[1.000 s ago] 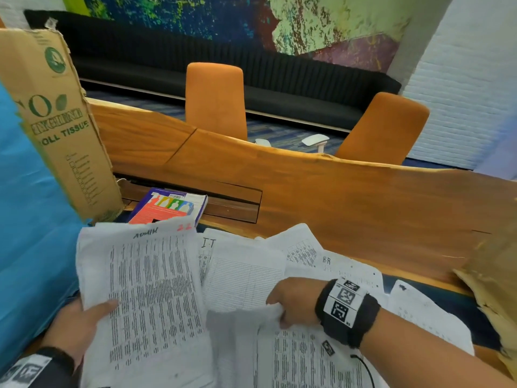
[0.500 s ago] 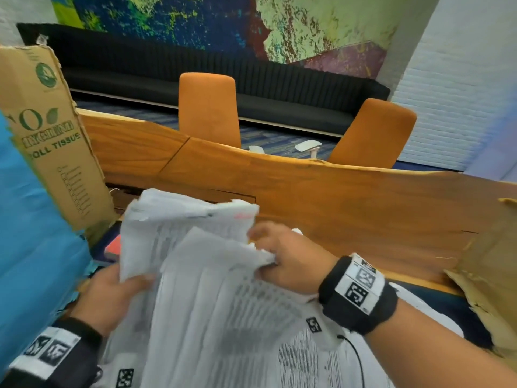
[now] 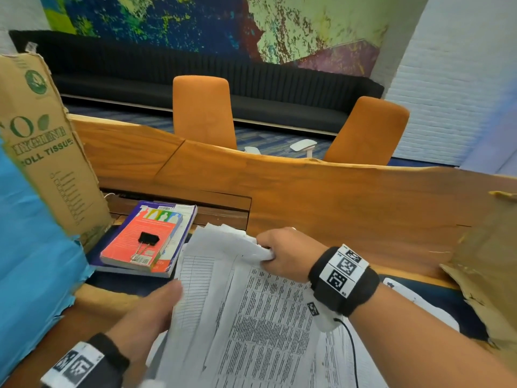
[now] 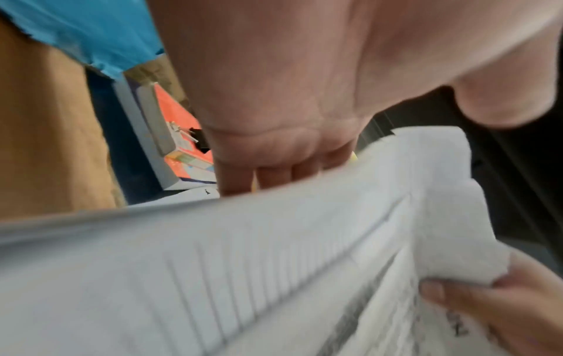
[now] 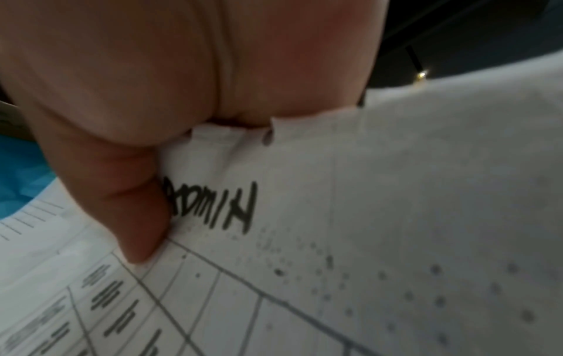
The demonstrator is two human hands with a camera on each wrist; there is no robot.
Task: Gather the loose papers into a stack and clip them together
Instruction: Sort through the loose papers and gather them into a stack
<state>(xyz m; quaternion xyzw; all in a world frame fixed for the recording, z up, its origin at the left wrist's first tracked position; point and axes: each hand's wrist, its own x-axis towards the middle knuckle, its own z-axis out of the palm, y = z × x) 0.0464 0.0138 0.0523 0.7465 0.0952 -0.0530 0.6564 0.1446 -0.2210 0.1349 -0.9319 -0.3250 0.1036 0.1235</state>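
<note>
A sheaf of printed white papers (image 3: 251, 317) is held above the table in front of me, its sheets fanned unevenly. My left hand (image 3: 167, 298) holds its left edge, thumb on top and fingers (image 4: 274, 173) underneath. My right hand (image 3: 268, 253) grips the crumpled far corner; in the right wrist view its thumb (image 5: 134, 216) presses beside the handwritten "ADMIN" on the papers (image 5: 365, 216). A black binder clip (image 3: 148, 240) lies on a red book (image 3: 140, 242) left of the papers, untouched; it also shows in the left wrist view as the clip (image 4: 199, 138).
The red book tops a second book on a dark mat. A cardboard tissue box flap (image 3: 42, 141) and blue sheet (image 3: 28, 261) stand at left, torn cardboard (image 3: 489, 261) at right. One more paper (image 3: 419, 301) lies beyond my right forearm. Orange chairs (image 3: 204, 110) stand behind the wooden table (image 3: 335, 205).
The papers lay spread on the table; both hands gathered and lifted them. Since half a second ago the sheaf has tipped down toward me, uncovering the books and the clip.
</note>
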